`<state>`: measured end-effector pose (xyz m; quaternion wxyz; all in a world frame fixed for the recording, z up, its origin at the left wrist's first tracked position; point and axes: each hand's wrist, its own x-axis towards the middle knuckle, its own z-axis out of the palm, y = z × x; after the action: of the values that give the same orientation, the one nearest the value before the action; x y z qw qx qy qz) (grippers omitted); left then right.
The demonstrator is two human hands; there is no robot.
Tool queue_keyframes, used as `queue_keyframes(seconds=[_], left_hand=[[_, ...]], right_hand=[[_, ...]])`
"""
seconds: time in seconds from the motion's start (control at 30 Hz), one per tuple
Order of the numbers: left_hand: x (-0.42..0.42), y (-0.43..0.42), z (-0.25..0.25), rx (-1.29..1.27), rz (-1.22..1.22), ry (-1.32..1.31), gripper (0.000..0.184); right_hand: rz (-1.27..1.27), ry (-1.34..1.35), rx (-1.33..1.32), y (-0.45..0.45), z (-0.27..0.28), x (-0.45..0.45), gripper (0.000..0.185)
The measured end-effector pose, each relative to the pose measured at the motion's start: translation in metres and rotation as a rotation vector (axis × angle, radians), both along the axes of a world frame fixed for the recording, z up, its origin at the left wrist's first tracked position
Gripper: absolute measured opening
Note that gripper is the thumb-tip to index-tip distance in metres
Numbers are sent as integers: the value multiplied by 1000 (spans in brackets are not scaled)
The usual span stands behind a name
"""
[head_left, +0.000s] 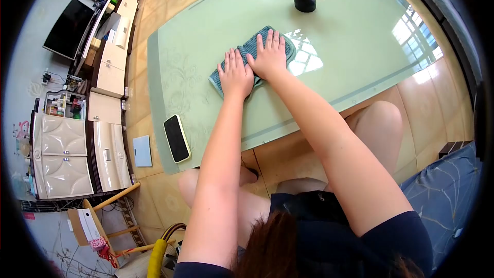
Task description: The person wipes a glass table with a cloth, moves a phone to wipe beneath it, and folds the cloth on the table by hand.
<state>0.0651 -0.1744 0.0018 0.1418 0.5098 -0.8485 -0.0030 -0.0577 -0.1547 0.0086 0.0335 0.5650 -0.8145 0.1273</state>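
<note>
A folded blue-green cloth point(249, 47) lies flat on the pale green glass table point(206, 26). My left hand point(236, 74) rests palm down on the cloth's left part, fingers stretched out. Beside it, my right hand point(268, 56) presses flat on the cloth's right part with its fingers spread. The thumb of my right hand is close to my left hand. Neither hand grasps the cloth; both lie on top of it, hiding part of it.
A phone point(177, 139) lies at the table's left corner. Toward the far edge stands a black vase point(305, 1) with flowers. Cabinets point(64, 141) and a television point(68, 28) are at the left. A blue covered seat point(442, 195) is at the right.
</note>
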Motion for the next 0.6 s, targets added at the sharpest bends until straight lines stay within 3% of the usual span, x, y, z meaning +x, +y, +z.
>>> queue_keyframes(seconds=[0.6], left_hand=[[-12,-66,-4,-17,4,13,58]], right_hand=[[11,17,-14,-69,-6,-10,73]])
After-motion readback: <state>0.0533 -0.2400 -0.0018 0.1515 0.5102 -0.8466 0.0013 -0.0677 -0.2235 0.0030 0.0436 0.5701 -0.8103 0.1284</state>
